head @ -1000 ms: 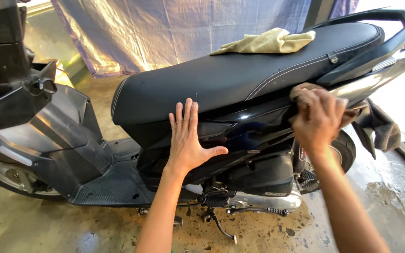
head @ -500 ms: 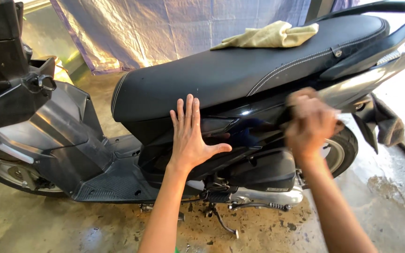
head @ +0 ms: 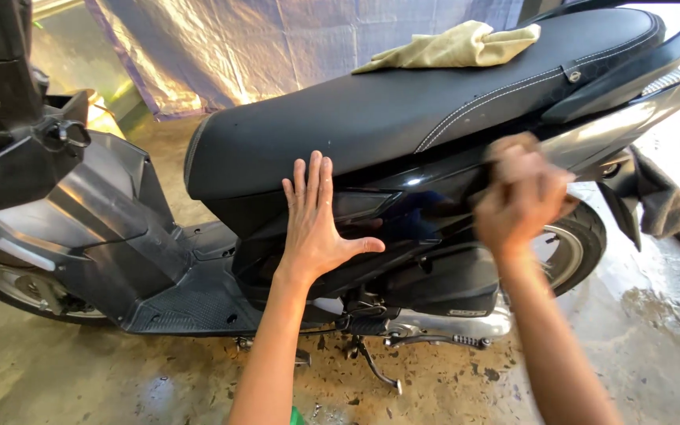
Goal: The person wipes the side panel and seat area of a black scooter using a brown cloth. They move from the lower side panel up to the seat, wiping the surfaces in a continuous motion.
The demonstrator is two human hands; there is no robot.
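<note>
The glossy black plastic side panel (head: pixel 426 216) of the scooter runs lengthwise under the seat, its long axis rising toward the tail at the right. The right hand (head: pixel 521 197), fingers curled shut around a brownish cloth (head: pixel 513 149), presses on the panel's rear end; it is blurred. The left hand (head: pixel 316 224) lies flat on the panel's front end, fingers spread and pointing up. Above, the long black vinyl seat (head: pixel 403 110) carries a crumpled yellow cloth (head: pixel 454 47) near its rear edge. A small silver label (head: pixel 463 312) sits on the engine cover below. Wet concrete floor (head: pixel 631 354) lies underneath.
</note>
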